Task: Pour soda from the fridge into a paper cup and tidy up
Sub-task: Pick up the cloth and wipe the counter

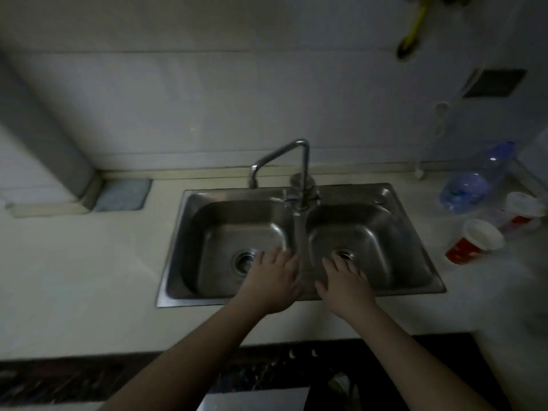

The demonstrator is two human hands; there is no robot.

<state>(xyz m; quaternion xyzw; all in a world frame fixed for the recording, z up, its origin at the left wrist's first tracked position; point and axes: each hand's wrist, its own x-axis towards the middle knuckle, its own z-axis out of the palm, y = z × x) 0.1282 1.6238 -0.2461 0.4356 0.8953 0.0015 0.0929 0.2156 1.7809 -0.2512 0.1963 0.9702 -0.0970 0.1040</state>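
Observation:
My left hand [274, 280] and my right hand [344, 284] are held out side by side over the front of a steel double sink [178, 253], fingers spread and holding nothing. A red and white paper cup [474, 241] stands on the counter right of the sink. Behind it a second red and white cup [523, 210] lies tilted. A clear plastic bottle with a blue label [474, 180] lies on its side at the back right. No soda is visible in the dim light.
A bent steel tap [296, 164] rises behind the sink's divider. A grey-blue cloth [123, 192] lies at the back left by a wall column. The pale counter [74, 277] spreads left of the sink. A dark cabinet front runs below.

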